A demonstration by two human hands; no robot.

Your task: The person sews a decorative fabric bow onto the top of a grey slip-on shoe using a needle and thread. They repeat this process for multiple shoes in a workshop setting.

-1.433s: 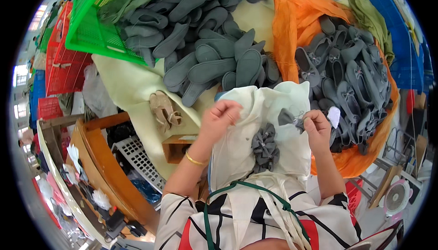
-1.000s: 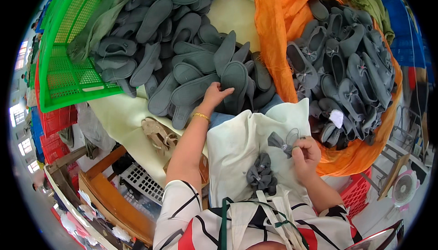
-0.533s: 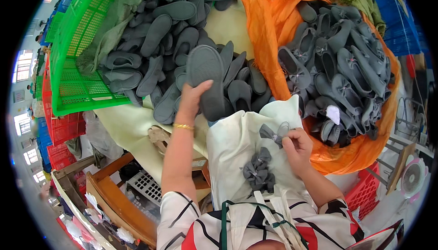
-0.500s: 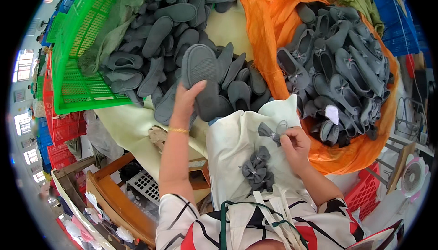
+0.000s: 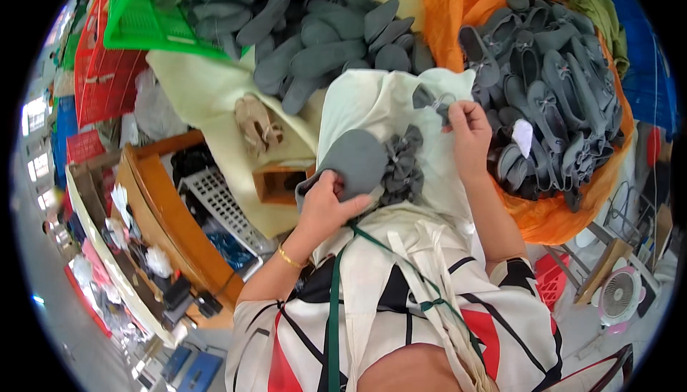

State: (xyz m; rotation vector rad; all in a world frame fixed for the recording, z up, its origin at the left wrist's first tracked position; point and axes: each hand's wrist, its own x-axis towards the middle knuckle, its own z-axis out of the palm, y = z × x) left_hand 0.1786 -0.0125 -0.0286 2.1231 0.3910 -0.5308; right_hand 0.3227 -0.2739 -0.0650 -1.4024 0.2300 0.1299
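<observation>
My left hand (image 5: 330, 202) is closed on a grey slipper (image 5: 354, 163), its broad smooth end turned up over the pale cloth (image 5: 358, 99) on my lap. Beside the slipper, on the cloth, lies a small heap of grey fabric bows (image 5: 404, 170). My right hand (image 5: 469, 127) is pinched at the cloth's right side. A single grey bow (image 5: 424, 97) with a thin pale loop by it is right at those fingertips. What the right fingers pinch is too small to make out.
Loose grey slippers (image 5: 315, 52) pile up ahead, beside a green crate (image 5: 154, 23). An orange sack (image 5: 580, 224) on the right holds grey slippers with bows. Beige shoes (image 5: 256, 126) lie left of the cloth, near a wooden box (image 5: 275, 183). A small fan (image 5: 619, 295) stands lower right.
My left hand has brought the slipper from the pile back toward my body, tilting it. The whole view has shifted downward. My right hand stays pinched by the single bow.
</observation>
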